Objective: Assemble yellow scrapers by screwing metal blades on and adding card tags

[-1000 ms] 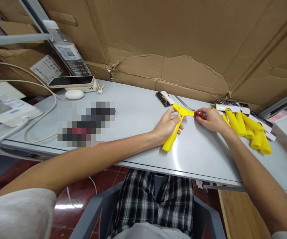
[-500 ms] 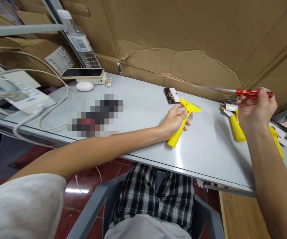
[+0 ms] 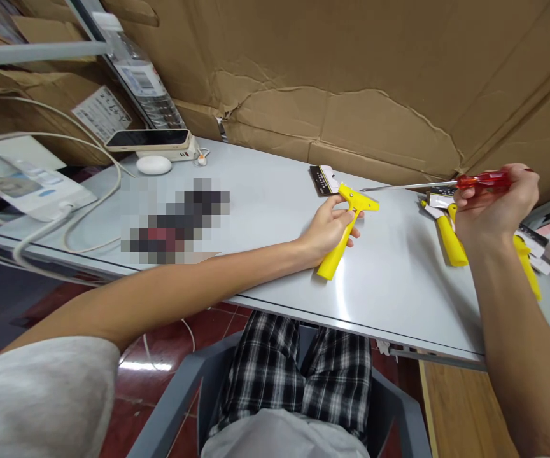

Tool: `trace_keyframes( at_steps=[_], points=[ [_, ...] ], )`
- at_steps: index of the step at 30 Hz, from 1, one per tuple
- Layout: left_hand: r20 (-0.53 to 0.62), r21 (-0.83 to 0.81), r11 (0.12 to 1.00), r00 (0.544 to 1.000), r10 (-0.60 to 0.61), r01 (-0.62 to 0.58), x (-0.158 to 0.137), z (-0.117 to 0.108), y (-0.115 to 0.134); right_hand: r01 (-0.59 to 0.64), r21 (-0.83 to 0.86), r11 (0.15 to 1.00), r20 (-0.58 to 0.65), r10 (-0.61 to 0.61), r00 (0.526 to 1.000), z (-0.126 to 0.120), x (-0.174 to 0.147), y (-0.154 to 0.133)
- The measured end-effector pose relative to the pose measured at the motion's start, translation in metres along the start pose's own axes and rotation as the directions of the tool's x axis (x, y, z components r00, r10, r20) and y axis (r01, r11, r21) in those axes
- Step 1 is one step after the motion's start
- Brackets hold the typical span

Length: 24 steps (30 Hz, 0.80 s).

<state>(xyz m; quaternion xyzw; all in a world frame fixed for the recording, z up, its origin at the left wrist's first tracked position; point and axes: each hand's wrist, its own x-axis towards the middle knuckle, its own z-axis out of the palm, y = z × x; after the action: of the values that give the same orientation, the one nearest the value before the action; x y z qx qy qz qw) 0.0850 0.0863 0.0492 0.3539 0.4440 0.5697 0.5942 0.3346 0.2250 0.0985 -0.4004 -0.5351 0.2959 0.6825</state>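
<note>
My left hand (image 3: 325,234) is closed around a yellow scraper (image 3: 340,248), its wide head turned up and away from me and its handle slanting toward the table's front edge. Two screws show on the scraper's head. My right hand (image 3: 497,200) grips a screwdriver (image 3: 485,180) by its red see-through handle. The long metal shaft points left, and its tip appears close to the scraper's head; whether they touch I cannot tell. Just behind the scraper lies a small black and white packaging card (image 3: 323,180).
More yellow scrapers (image 3: 451,242) with cards lie at the right, partly behind my right arm. At the back left are a phone (image 3: 148,138) on a white charger, a white oval case (image 3: 154,165), a bottle (image 3: 144,83), cables and a power strip (image 3: 41,191). Cardboard (image 3: 375,76) walls the back.
The screwdriver has swung from being tilted above the table to having its tip lowered near the scraper's head. My left hand keeps its hold; the whole view has shifted slightly.
</note>
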Motion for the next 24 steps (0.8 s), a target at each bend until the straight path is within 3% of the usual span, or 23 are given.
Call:
trace_keyframes(
  at_steps=[3,24],
  points=[
    [0.008,0.009,1.0,1.0,0.002,-0.002,0.0,0.0,0.0,-0.141,0.265,0.954,-0.054,0.16,0.986,0.011,-0.011,-0.013],
    [0.01,0.009,1.0,1.0,0.01,-0.01,-0.002,0.0,0.0,-0.135,0.264,0.955,-0.051,0.154,0.987,0.02,-0.02,-0.017]
  ],
)
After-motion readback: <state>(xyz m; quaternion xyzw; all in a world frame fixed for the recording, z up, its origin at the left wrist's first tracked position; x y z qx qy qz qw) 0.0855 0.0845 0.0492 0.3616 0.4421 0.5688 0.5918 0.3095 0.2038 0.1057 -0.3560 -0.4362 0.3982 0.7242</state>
